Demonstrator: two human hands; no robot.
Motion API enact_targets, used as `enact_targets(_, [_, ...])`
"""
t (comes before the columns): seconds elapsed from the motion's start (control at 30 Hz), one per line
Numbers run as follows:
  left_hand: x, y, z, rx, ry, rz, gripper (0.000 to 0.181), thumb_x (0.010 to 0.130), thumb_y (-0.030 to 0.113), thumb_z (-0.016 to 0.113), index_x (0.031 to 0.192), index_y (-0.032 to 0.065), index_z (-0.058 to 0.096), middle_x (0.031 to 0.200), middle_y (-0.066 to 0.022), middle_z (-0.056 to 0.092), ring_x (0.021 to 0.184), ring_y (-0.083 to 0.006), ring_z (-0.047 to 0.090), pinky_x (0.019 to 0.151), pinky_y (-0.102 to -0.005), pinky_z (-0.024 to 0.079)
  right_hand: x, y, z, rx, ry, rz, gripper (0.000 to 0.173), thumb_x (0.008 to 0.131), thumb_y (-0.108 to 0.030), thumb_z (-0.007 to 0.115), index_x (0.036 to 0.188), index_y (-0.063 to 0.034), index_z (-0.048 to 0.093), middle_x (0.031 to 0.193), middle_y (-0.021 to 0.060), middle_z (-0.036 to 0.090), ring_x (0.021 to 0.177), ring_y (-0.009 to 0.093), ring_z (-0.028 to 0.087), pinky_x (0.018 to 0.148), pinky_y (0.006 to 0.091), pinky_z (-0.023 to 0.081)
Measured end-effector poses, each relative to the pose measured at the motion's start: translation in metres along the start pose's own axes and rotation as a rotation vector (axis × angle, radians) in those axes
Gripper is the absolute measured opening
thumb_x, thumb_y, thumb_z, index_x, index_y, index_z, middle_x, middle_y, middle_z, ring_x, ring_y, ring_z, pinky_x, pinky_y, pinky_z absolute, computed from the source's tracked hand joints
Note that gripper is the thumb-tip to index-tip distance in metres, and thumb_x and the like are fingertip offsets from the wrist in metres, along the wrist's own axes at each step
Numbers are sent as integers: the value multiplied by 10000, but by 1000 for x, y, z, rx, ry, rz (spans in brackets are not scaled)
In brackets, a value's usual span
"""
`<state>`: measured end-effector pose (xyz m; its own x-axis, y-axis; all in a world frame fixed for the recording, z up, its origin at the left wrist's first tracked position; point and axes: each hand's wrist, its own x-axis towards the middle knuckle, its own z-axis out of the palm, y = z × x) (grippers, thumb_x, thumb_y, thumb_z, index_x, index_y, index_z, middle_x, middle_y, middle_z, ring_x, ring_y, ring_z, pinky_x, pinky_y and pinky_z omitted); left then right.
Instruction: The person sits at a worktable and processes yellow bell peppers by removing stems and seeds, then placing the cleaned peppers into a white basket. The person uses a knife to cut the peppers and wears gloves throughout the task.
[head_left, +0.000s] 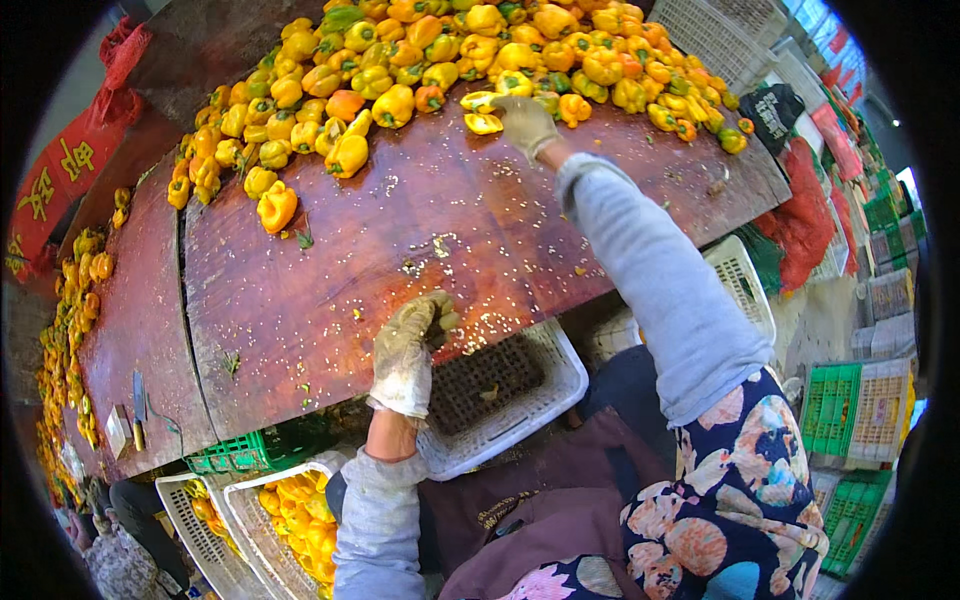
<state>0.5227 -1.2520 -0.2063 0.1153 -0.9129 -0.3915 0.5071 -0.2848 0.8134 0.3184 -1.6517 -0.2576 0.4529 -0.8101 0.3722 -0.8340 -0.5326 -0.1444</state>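
Observation:
My right hand (527, 127), in a soiled light glove, reaches to the near edge of a big heap of yellow and orange peppers (394, 106). Its fingers are at a cut yellow pepper piece (484, 124); another cut piece lies just beyond, and whether the hand grips either is hidden. My left hand (416, 330), in a dirty glove with curled fingers, is over the near edge of the red tabletop (330, 255). What its fingers hold, if anything, is not plain. Pale seeds lie scattered between the hands. A single orange-yellow pepper (277, 207) sits apart at the left.
Below the edge stands a white plastic crate (566, 367). Crates at lower left hold yellow pepper pieces (304, 525), beside a green crate (232, 454). A knife (139, 409) lies on the far left tabletop, near another person (124, 559). Red mesh sacks (806, 217) and stacked crates are at the right.

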Motion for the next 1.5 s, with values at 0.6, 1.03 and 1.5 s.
enact_targets(0.6, [59, 13, -28, -234, 94, 10, 418, 1004, 320, 542, 1252, -15, 582, 1109, -125, 667, 948, -228, 650, 805, -347, 529, -26, -104, -27, 1053, -561, 280, 397, 822, -129, 734, 1182, 1, 628, 1066, 68, 674, 943, 145, 616, 826, 266, 505])
enact_targets(1.03, [68, 5, -35, -574, -39, -140, 414, 957, 379, 622, 1147, 16, 567, 928, -119, 662, 779, -263, 672, 705, -391, 589, -181, -250, -99, 1262, -695, -47, 558, 770, -238, 782, 1222, 29, 591, 1095, 129, 656, 1012, 206, 621, 908, 336, 496])
enact_targets(1.5, [52, -10, -37, -393, 15, -21, 203, 1002, 177, 521, 1098, 31, 624, 989, -89, 674, 871, -190, 643, 749, -322, 554, -220, -253, -95, 860, 120, -368, 206, 884, -133, 589, 1042, -33, 675, 1058, 163, 681, 1003, 321, 655, 867, 404, 527])
